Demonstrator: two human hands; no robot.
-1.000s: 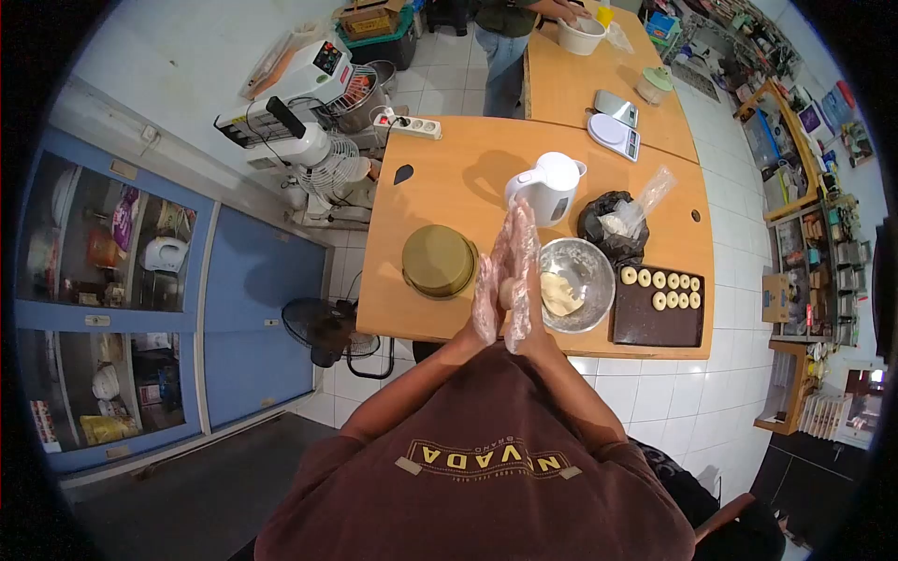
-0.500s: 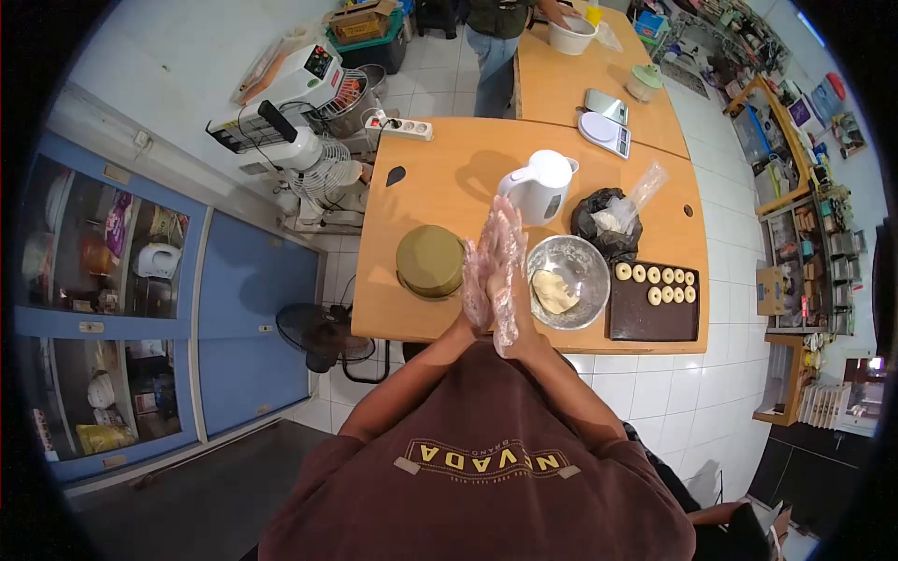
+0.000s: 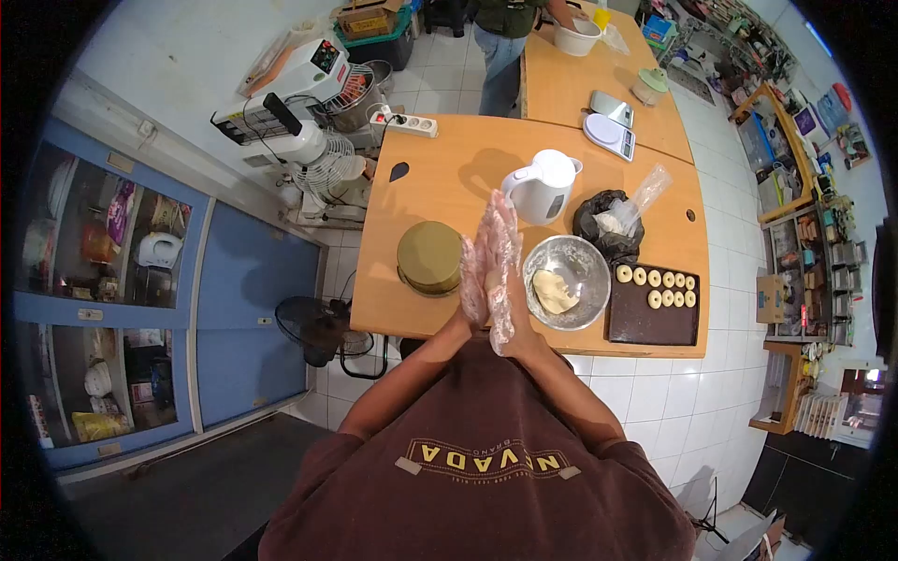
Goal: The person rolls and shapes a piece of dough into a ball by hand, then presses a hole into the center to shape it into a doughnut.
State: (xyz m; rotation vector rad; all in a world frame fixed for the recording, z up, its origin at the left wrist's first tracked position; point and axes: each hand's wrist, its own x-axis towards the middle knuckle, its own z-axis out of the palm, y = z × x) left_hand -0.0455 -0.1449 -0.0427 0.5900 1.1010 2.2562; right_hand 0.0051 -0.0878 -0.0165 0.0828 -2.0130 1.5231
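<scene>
My left hand (image 3: pixel 473 285) and my right hand (image 3: pixel 502 271) are pressed palm to palm above the table's near edge, fingers straight and pointing away from me. Thin clear plastic gloves with whitish smears cover both. Whatever lies between the palms is hidden. Just right of them stands a metal bowl (image 3: pixel 591 266) holding a lump of pale dough (image 3: pixel 554 292). Further right, a dark baking tray (image 3: pixel 645 323) carries several dough rings (image 3: pixel 667 280) in two rows. Left of my hands is an olive-green round container (image 3: pixel 429 254).
Beyond my hands stands a white electric kettle (image 3: pixel 543 182). A black plastic bag (image 3: pixel 599 220) with a clear bag sits behind the bowl. Kitchen scales (image 3: pixel 608 136) and a power strip (image 3: pixel 407 122) lie farther back. Another person (image 3: pixel 502 47) reaches into a white tub (image 3: pixel 577 39).
My palms stay pressed together, the left hand shifted slightly along the right. The camera view has moved a little; the bowl, dough and tray rest as before.
</scene>
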